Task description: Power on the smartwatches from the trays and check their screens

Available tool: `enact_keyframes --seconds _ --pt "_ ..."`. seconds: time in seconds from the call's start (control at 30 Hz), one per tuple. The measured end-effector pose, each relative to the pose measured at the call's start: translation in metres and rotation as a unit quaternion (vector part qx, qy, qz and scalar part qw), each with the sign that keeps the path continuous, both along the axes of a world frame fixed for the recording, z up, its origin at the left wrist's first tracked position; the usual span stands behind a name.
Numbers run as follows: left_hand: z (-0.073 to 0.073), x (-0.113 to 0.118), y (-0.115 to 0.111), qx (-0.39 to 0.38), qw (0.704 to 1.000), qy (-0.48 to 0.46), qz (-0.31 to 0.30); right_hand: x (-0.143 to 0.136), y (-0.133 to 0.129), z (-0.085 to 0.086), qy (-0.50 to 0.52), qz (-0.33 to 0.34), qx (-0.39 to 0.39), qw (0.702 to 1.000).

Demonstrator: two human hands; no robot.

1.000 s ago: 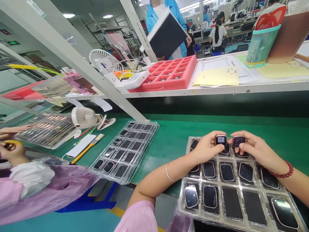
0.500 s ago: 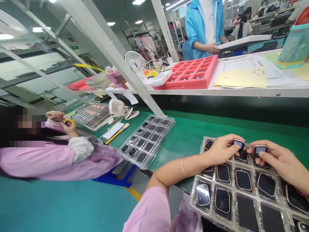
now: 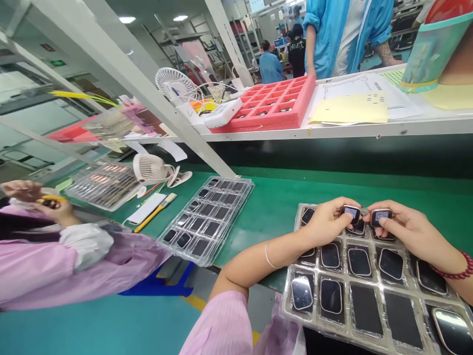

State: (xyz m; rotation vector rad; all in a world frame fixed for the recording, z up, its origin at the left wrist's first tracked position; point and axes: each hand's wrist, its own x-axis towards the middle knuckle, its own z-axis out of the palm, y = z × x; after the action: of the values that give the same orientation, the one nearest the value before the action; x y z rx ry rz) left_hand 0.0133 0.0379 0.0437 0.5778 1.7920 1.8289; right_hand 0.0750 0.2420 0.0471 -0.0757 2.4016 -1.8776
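My left hand (image 3: pixel 330 223) pinches a small square watch (image 3: pixel 350 214) with a lit, patterned screen, thumb on its face. Beside it, my right hand (image 3: pixel 410 228) grips a second lit watch (image 3: pixel 381 217), its thumb also on the screen. Both watches are over the back rows of a clear plastic tray (image 3: pixel 314 323). Several dark watch faces lie in the tray's compartments, such as one at the front (image 3: pixel 331 296); two front compartments show only black lining. My fingers hide part of the back row.
A second clear tray (image 3: pixel 207 219) of watches lies left of my arm. Brush (image 3: pixel 155 213), white fan (image 3: pixel 150 168) and a co-worker's hands (image 3: pixel 55 204) are farther left. The shelf (image 3: pixel 343 130) above bears a red foam tray (image 3: pixel 299 118); a person in blue (image 3: pixel 332 39) stands behind.
The view has shifted right, so the scene sits farther left. The person in blue no longer holds the white panel and now has a hand by the red tray. Both my hands keep their watches.
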Motion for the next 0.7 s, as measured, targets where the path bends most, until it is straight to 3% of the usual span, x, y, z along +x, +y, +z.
enact_keyframes --seconds 0.4,0.57,0.7 --pt "-0.0028 -0.0008 -0.0016 0.016 0.999 0.014 -0.024 -0.001 0.0022 -0.0005 0.005 0.011 -0.039 0.999" --pt "-0.0064 -0.0019 -0.001 0.01 0.999 0.051 0.002 -0.0006 0.0009 -0.0058 0.023 0.0 -0.037 0.999" --pt "-0.005 -0.0026 -0.0009 -0.004 0.998 0.054 0.012 -0.0007 -0.0004 -0.0007 0.013 0.005 -0.04 0.999"
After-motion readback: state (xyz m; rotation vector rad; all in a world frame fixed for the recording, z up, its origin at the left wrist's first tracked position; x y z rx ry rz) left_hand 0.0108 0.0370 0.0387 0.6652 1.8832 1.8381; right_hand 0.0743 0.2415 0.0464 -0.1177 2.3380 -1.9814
